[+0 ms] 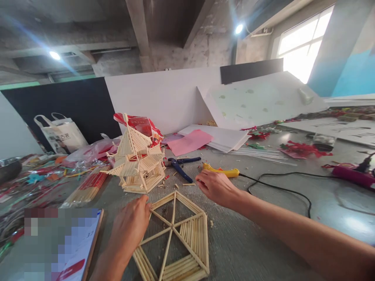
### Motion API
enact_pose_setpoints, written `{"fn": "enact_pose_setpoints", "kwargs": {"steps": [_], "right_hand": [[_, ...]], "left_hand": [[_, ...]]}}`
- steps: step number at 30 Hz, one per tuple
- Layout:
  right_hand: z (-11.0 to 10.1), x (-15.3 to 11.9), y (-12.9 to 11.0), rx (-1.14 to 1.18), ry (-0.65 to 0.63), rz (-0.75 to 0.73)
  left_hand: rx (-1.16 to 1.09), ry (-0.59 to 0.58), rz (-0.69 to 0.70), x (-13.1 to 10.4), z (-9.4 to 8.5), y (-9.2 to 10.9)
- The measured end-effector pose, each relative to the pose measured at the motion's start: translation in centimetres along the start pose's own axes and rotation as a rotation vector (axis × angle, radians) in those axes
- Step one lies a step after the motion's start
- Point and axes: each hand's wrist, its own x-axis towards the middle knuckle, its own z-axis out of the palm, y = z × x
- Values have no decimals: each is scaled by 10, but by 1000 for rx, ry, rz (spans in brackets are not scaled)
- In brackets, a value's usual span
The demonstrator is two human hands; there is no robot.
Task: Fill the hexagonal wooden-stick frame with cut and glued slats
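Observation:
A flat polygonal frame of thin wooden sticks lies on the grey table, with spokes meeting at its centre and some sections filled with sticks. My left hand is at its upper left edge, fingers curled; what they hold, if anything, is hidden. Beyond the frame, my right hand is closed beside the yellow glue gun, near its nozzle end; its fingertips are too small to show what is in them. A tiered stick pagoda stands behind my left hand. Blue-handled pliers lie between the pagoda and the glue gun.
Bundled sticks and plastic bags lie left. A tablet-like board is at the lower left. Pink paper and white sheets lie behind. A black cord runs right, towards a purple tool.

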Motion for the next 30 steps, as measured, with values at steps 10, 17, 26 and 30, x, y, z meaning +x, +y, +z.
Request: {"fn": "enact_pose_setpoints", "kwargs": {"steps": [10,17,26,30], "right_hand": [[3,38,-15,-242,-374,-208],[4,49,-19,-239,-430,-205],[-52,10,-84,229,-524,-714],[-50,6,-102,115,-599,-774]], "left_hand": [[-122,179,-88,0,-16,8],[-187,171,-52,-2,-19,9],[-292,156,-19,0,-19,6],[-282,147,-7,-1,-20,7]]}}
